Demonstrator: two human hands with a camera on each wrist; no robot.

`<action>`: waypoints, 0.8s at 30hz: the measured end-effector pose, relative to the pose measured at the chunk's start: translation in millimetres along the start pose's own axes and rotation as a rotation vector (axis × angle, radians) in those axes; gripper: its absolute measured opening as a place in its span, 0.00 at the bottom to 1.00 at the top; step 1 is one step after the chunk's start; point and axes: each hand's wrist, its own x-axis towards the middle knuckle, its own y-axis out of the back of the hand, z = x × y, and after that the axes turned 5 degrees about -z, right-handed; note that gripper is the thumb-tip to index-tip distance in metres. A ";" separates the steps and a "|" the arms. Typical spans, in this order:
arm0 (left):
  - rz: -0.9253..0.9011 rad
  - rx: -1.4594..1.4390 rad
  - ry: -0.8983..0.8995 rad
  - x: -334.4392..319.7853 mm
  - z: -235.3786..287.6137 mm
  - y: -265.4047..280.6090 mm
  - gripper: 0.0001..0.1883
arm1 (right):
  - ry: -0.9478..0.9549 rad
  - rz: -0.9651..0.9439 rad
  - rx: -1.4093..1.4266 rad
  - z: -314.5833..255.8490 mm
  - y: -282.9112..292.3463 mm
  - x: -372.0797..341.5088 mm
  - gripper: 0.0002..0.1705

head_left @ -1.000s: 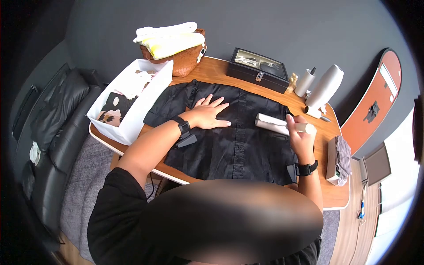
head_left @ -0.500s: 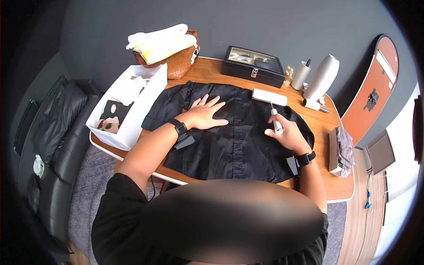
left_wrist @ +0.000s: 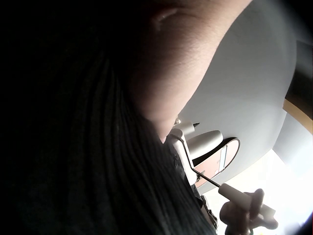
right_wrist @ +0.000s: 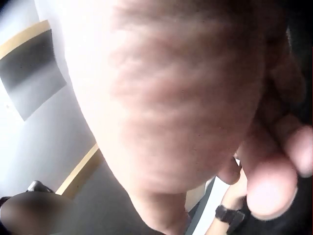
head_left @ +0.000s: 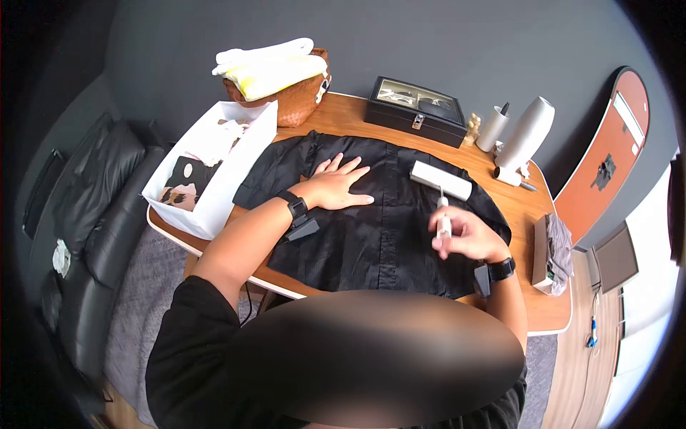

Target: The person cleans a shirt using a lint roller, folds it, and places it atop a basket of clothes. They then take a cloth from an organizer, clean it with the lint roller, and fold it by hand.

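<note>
A black garment (head_left: 346,247) lies spread over the wooden table in the head view. My left hand (head_left: 336,187) rests on its upper left part, palm down with the fingers spread. In my right hand (head_left: 471,236) I grip the white handle of a lint roller (head_left: 440,180), whose white roll lies across the garment's upper right. The left wrist view shows that handle (left_wrist: 237,196) and its thin dark rod beyond striped black cloth. Up close in the right wrist view, the palm (right_wrist: 181,112) covers the handle.
A white box (head_left: 239,171) with folded cloths stands at the left, near a brown woven basket (head_left: 300,100) topped with towels. Behind the garment is a black glass-topped case (head_left: 400,118). A grey-white appliance (head_left: 527,136) and a box with grey cloth (head_left: 543,257) stand at the right.
The lint roller has swung from lying sideways near the right hand to the garment's far right edge, then come slightly back toward me. My left hand stays in place.
</note>
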 end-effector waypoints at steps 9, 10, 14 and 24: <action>-0.010 -0.001 0.007 0.2 0.2 -0.5 0.50 | -0.019 0.558 -0.238 61.0 32.5 32.2 0.15; -0.012 -0.001 0.011 0.1 0.1 -0.2 0.50 | -0.017 0.558 -0.241 60.8 33.1 32.4 0.15; -0.006 0.004 0.008 -0.4 0.9 1.0 0.50 | 0.026 0.618 0.061 55.1 35.2 25.9 0.16; 0.009 0.013 0.011 0.3 -1.5 -2.7 0.54 | 0.137 0.329 -0.050 31.7 4.9 26.9 0.09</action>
